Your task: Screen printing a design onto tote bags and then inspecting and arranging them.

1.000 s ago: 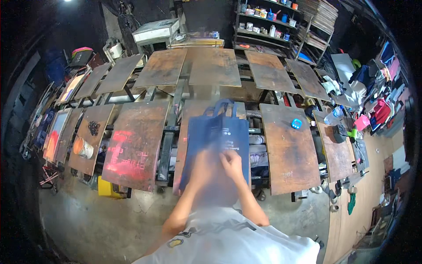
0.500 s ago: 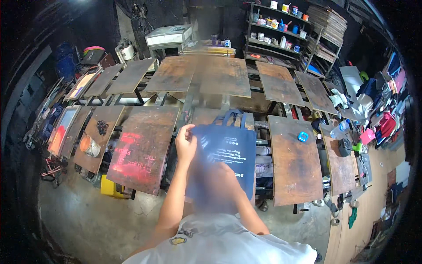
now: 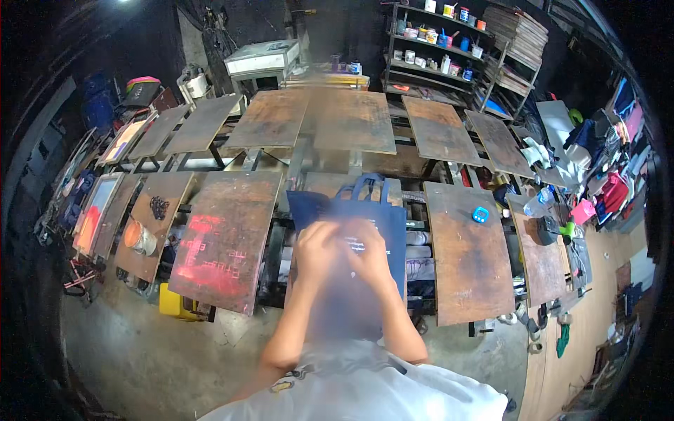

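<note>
Hands (image 3: 317, 245) close together, forearms (image 3: 291, 326) converging; navy bag (image 3: 394, 235) beneath

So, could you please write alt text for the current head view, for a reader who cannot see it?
A person's left hand and right hand, close together over a dark blue bag on a board. Two rows of such boards span the room, a small blue device on one; a shelf of pots stands behind.
</note>
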A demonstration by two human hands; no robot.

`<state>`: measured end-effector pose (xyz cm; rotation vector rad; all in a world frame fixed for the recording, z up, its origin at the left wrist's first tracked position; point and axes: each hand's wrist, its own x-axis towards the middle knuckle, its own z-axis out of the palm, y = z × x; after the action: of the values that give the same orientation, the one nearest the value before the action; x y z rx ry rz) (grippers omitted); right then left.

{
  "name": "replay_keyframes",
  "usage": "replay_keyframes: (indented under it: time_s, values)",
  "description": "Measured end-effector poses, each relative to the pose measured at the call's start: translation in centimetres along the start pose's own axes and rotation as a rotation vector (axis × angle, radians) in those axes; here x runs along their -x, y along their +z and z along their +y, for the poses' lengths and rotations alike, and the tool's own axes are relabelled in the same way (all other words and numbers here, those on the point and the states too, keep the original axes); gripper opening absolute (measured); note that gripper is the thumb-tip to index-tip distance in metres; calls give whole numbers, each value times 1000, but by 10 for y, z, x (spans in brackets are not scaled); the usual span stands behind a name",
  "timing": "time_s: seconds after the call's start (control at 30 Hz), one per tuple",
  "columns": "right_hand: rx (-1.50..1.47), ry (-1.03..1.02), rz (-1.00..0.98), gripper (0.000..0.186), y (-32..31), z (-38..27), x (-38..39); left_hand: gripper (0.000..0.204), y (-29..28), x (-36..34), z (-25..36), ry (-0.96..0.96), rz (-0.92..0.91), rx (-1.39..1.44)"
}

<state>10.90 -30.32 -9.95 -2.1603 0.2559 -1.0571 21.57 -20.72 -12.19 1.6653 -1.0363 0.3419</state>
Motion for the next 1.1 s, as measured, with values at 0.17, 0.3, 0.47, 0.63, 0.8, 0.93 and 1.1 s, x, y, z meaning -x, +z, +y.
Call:
replay_keyframes:
  time_s: [0.17, 0.3, 0.47, 0.63, 0.8, 0.93, 1.1]
  values:
    - [6, 163, 117, 20, 3, 7, 17, 22, -2, 3, 13, 54, -73, 31]
    - [100, 118, 149, 18, 2, 10, 28, 20, 0, 9, 18, 68, -109, 55]
    - [90, 30, 192, 11, -5, 5, 39, 15, 0, 17, 21, 69, -167, 79]
    - [-80, 216, 134, 11, -11, 4, 51, 8, -5, 23, 21, -98, -273, 253]
    - [-396, 379, 55, 10, -7, 16, 64, 9, -10, 30, 13, -369, -386, 473]
    - [-524, 490, 34, 8, 0, 11, 66, 11, -15, 33, 14, -354, -383, 433]
    - [-181, 305, 115, 6, 6, -18, 48, 10, -24, 23, 12, -148, -302, 319]
